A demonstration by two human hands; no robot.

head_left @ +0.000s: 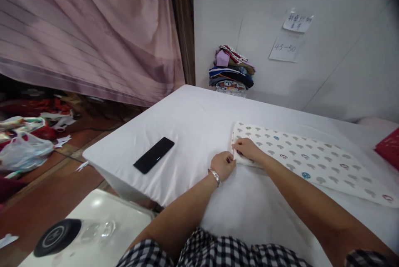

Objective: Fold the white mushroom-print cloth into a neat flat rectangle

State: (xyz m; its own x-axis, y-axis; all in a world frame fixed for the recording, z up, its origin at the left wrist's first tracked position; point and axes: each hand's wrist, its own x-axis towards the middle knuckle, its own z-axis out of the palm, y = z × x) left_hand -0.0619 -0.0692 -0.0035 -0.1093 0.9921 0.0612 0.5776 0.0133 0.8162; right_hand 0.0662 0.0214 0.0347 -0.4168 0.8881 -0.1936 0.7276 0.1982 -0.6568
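Note:
A white cloth (293, 150) printed with grey, blue and red mushroom shapes lies folded into a long strip on the white-covered table. My left hand (223, 164), with a silver bracelet at the wrist, pinches the near corner of its left end. Just beyond it, my right hand (247, 149) rests on the cloth, its fingers closed at the same left edge. The cloth stretches away to the right, partly behind my right forearm.
A black phone (154, 154) lies on the white table (193, 109) to the left. Folded clothes (232, 71) are piled by the wall at the back. A red item (389, 148) sits at the right edge. Lower left, a white surface (102, 206) holds a black-lidded clear container (57, 237).

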